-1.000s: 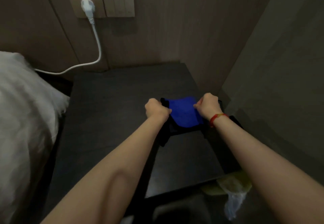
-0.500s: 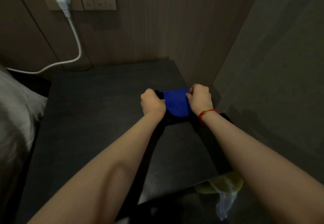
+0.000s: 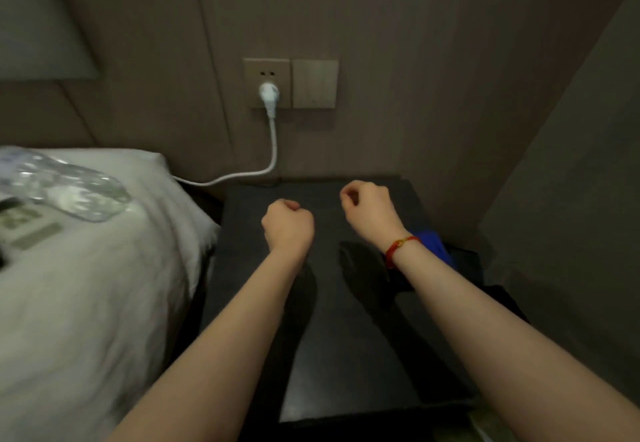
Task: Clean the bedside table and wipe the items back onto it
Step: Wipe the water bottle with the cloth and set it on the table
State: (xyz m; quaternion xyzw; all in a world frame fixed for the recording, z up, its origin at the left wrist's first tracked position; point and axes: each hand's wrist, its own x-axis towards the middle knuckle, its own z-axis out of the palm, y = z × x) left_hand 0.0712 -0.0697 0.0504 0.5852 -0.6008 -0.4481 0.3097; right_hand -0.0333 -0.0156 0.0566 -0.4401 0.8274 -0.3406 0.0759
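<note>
The dark bedside table (image 3: 349,330) fills the middle of the view, its top bare. Above its far half my left hand (image 3: 287,225) is curled into a fist with nothing in it. My right hand (image 3: 369,211), wearing a red bracelet, is also loosely closed and holds nothing. A blue cloth (image 3: 433,247) lies at the table's right edge, mostly hidden behind my right wrist, over something dark. On the bed to the left lie a clear plastic water bottle (image 3: 65,187) and a flat remote-like item (image 3: 24,223).
The white bed (image 3: 86,303) borders the table on the left. A white plug and cable (image 3: 270,130) hang from the wall socket behind the table. A wall stands close on the right. Something yellowish (image 3: 485,427) lies on the floor at the bottom right.
Both hands have let go of the blue cloth and lifted up and left over the table. The view has swung left, bringing the bed, bottle and remote into sight.
</note>
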